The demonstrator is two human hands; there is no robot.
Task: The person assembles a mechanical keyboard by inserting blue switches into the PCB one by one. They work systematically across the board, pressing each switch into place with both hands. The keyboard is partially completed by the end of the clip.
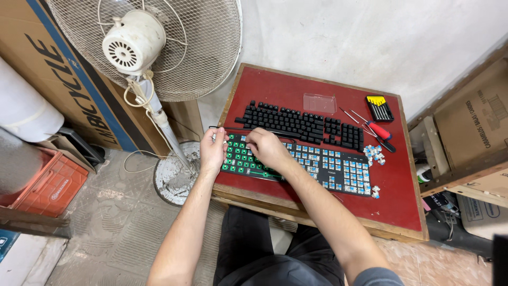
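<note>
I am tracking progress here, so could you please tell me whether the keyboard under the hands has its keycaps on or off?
Off. The keyboard shows bare blue switches and green board; the black keycaps lie in rows behind it.

Just 1 view here, from a head-worn cam looking steeply down over the person's own forearms at the red table (296,87). It sits fairly close, catching the floor and a standing fan (159,47) off to the left.

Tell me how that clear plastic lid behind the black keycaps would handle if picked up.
The clear plastic lid looks thin and empty, so probably light and slightly flexible. Lying flat on the red table top, it would likely slide rather than roll. Its smooth surface may be slippery.
</note>
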